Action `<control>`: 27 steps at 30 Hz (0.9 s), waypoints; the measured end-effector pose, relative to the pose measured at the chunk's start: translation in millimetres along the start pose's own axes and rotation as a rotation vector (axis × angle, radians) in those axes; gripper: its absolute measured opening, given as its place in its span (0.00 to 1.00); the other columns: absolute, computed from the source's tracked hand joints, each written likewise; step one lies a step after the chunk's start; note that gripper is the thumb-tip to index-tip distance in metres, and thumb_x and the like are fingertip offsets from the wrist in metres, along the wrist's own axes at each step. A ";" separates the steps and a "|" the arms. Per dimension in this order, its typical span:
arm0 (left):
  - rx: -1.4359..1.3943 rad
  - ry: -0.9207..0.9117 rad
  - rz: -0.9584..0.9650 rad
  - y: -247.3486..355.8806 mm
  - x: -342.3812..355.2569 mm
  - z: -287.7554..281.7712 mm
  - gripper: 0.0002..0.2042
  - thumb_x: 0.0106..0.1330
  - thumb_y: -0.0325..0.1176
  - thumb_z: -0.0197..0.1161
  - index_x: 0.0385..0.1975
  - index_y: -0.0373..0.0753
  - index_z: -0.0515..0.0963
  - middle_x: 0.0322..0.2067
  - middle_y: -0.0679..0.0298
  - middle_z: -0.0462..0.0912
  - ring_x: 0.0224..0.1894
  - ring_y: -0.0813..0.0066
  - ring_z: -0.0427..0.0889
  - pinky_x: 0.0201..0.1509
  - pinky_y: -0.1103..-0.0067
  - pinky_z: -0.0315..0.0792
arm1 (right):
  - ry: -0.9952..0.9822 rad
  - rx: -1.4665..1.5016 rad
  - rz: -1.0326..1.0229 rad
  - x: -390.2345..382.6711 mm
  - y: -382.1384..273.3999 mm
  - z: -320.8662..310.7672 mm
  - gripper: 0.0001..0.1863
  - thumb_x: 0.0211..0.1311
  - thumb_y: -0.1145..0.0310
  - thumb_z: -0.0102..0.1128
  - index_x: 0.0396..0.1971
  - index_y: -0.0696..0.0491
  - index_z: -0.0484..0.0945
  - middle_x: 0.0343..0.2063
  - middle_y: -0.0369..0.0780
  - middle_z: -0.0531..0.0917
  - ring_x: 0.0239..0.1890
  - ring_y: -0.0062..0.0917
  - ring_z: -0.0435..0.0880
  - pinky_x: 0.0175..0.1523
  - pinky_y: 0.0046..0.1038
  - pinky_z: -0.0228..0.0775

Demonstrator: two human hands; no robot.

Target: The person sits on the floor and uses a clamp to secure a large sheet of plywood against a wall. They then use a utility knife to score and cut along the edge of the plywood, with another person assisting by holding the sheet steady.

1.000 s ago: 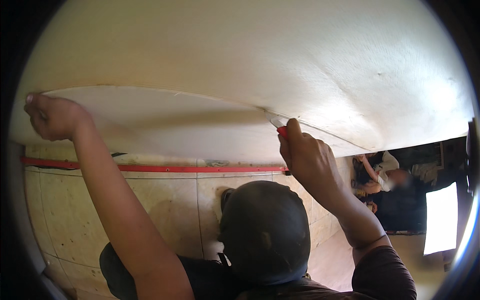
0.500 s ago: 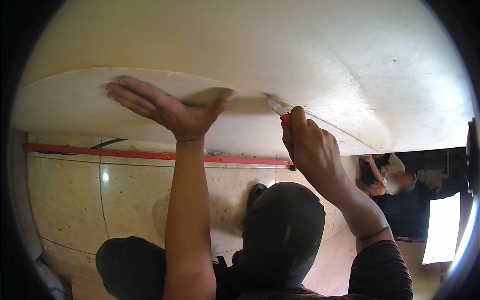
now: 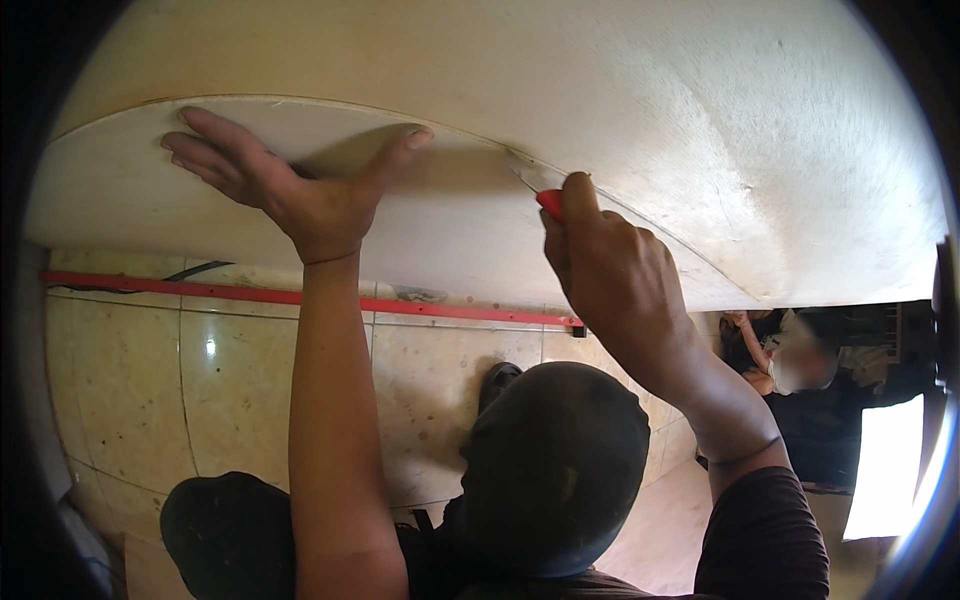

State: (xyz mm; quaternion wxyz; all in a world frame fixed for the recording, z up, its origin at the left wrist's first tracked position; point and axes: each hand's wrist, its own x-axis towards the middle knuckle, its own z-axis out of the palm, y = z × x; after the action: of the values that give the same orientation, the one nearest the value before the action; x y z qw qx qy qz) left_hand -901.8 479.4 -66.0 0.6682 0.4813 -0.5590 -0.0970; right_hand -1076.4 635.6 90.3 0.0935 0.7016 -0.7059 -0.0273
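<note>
A large pale, wood-like panel (image 3: 700, 110) fills the upper view, crossed by a curved edge line. Below that line lies a smooth pale sheet (image 3: 450, 215). My left hand (image 3: 290, 205) rests against the sheet with fingers and thumb spread, their tips just under the line. Closed around a red-handled knife (image 3: 549, 204) is my right hand (image 3: 625, 265), its index finger stretched along the tool. The thin metal blade points up and left, its tip at the curved line, right of my left thumb. My fingers hide most of the handle.
A long red bar (image 3: 250, 293) runs below the panel over the tiled floor (image 3: 270, 400). My dark-clad knees (image 3: 555, 465) and a dark shoe (image 3: 497, 382) are beneath my arms. Another person (image 3: 760, 350) sits at the far right, near a bright white rectangle (image 3: 885, 470).
Both hands have shifted up and left in the picture, and the knife tip has moved left along the curved line. The view itself has shifted slightly.
</note>
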 end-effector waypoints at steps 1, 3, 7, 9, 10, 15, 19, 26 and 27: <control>-0.010 -0.005 -0.005 -1.1 -0.1 -1.4 0.85 0.33 0.70 0.88 0.83 0.35 0.32 0.80 0.30 0.25 0.83 0.35 0.20 0.82 0.40 0.32 | -0.004 0.020 0.014 -3.9 3.6 1.4 0.14 0.81 0.61 0.58 0.39 0.54 0.68 0.10 0.43 0.77 0.12 0.38 0.82 0.15 0.37 0.72; 0.034 -0.008 0.053 -1.6 -1.0 1.2 0.84 0.34 0.68 0.89 0.83 0.35 0.32 0.80 0.30 0.25 0.83 0.35 0.20 0.82 0.40 0.31 | -0.035 0.014 0.060 -13.8 13.9 -0.2 0.14 0.80 0.61 0.58 0.40 0.54 0.68 0.11 0.43 0.78 0.13 0.40 0.83 0.16 0.39 0.73; 0.043 -0.013 0.095 -6.1 0.8 0.8 0.84 0.35 0.65 0.90 0.83 0.35 0.32 0.80 0.30 0.26 0.84 0.36 0.20 0.82 0.41 0.30 | -0.035 0.017 0.066 -15.6 18.9 -2.3 0.14 0.81 0.60 0.57 0.39 0.54 0.68 0.11 0.43 0.78 0.13 0.40 0.83 0.16 0.40 0.73; 0.022 -0.005 0.077 -6.6 2.3 1.1 0.83 0.35 0.63 0.90 0.83 0.35 0.33 0.80 0.31 0.26 0.83 0.36 0.20 0.82 0.42 0.30 | -0.035 -0.011 0.058 -16.0 20.3 -0.2 0.14 0.81 0.60 0.57 0.39 0.54 0.68 0.11 0.44 0.78 0.14 0.40 0.83 0.16 0.40 0.73; 0.012 -0.002 0.068 -5.3 1.8 2.6 0.83 0.35 0.63 0.91 0.83 0.35 0.33 0.81 0.31 0.26 0.83 0.36 0.20 0.82 0.42 0.30 | -0.032 -0.003 0.070 -21.3 27.0 -0.4 0.14 0.81 0.60 0.57 0.39 0.54 0.68 0.11 0.44 0.78 0.14 0.40 0.83 0.16 0.40 0.73; 0.007 -0.013 0.062 -3.9 -0.5 4.4 0.81 0.38 0.58 0.91 0.83 0.33 0.33 0.81 0.33 0.27 0.84 0.40 0.20 0.83 0.45 0.26 | -0.027 -0.025 0.098 -38.7 50.3 3.9 0.14 0.81 0.60 0.58 0.40 0.54 0.69 0.12 0.45 0.79 0.14 0.41 0.83 0.17 0.40 0.73; -0.010 -0.027 0.030 -3.5 2.6 2.7 0.79 0.41 0.56 0.90 0.82 0.31 0.32 0.81 0.33 0.27 0.84 0.42 0.19 0.83 0.47 0.23 | -0.043 0.018 0.107 -42.0 60.3 3.2 0.13 0.80 0.61 0.58 0.41 0.54 0.69 0.14 0.46 0.80 0.14 0.41 0.84 0.17 0.40 0.73; -0.044 0.007 -0.033 -2.4 2.9 4.3 0.78 0.44 0.57 0.89 0.82 0.29 0.33 0.82 0.36 0.26 0.84 0.44 0.18 0.83 0.48 0.23 | -0.062 0.002 0.118 -59.7 85.7 6.1 0.13 0.80 0.61 0.58 0.42 0.54 0.69 0.15 0.46 0.80 0.16 0.42 0.85 0.18 0.39 0.74; -0.042 -0.005 -0.040 1.1 2.7 4.9 0.77 0.44 0.56 0.89 0.82 0.29 0.33 0.82 0.36 0.26 0.84 0.44 0.18 0.83 0.49 0.23 | -0.058 0.012 0.113 -61.8 91.1 5.9 0.13 0.80 0.60 0.57 0.42 0.54 0.69 0.15 0.46 0.80 0.15 0.42 0.84 0.18 0.40 0.74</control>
State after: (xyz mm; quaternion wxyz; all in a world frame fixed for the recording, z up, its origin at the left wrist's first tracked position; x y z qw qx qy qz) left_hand -905.4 475.6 -63.8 0.6748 0.4780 -0.5486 -0.1233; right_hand -1167.3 697.8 94.2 0.0700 0.6602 -0.7468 -0.0382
